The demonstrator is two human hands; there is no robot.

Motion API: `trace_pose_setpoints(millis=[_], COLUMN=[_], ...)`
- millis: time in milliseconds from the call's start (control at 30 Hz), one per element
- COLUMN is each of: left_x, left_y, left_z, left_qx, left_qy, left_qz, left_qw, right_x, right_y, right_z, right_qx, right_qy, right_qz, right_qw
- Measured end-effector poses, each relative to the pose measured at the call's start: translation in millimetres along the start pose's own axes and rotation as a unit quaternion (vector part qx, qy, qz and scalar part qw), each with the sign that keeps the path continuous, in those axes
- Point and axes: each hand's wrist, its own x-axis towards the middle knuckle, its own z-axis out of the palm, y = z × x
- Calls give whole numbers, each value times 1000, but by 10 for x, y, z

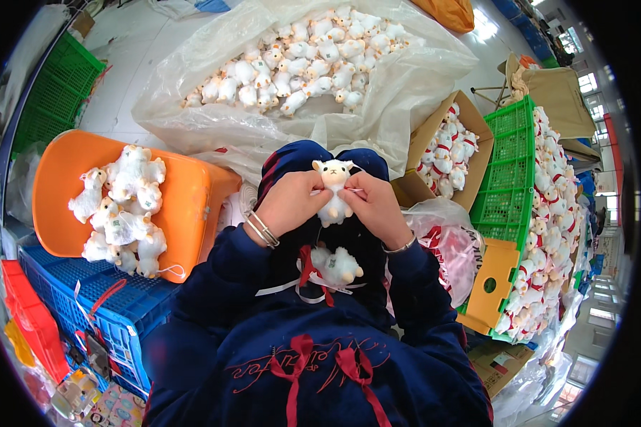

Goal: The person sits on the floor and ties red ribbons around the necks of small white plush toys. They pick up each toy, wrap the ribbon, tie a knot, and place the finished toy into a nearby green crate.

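A small white plush sheep (333,183) is held upright over my knees, facing me. My left hand (292,201) grips its left side and wears thin bangles at the wrist. My right hand (374,206) pinches something thin and white at the toy's right side. A second white plush toy (337,264) lies in my lap just below, among red ribbon ties on my dark blue clothing.
An orange plastic seat (185,206) at my left holds a pile of plush sheep (124,210), on a blue crate (100,299). A big clear bag (399,92) of plush toys lies ahead. At the right stand a cardboard box (434,128) and green crate (509,178) full of toys.
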Motion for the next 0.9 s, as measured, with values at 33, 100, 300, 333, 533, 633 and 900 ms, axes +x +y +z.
trace_pose_setpoints(millis=[33, 100, 300, 333, 533, 633, 900], left_x=[32, 74, 114, 111, 50, 48, 142], left_y=[-46, 13, 103, 116, 27, 98, 47], left_z=[38, 63, 51, 54, 36, 41, 151], left_qx=[34, 99, 101, 103, 7, -24, -83], left_qy=[13, 35, 49, 51, 53, 54, 92], left_qz=[-8, -29, -18, -18, 4, 15, -6], left_qw=[999, 994, 994, 993, 999, 998, 992], right_x=[28, 52, 105, 113, 127, 106, 114], right_y=[31, -36, -2, -2, 81, 151, 247], right_z=[-21, -79, -170, -170, -61, -3, -7], right_qx=[-13, -39, -46, -44, 11, 53, 131], right_qy=[-1, -5, -2, -1, 12, 47, 27], right_qz=[10, 36, 4, -3, 10, -1, -52], right_qw=[1000, 999, 999, 999, 1000, 997, 990])
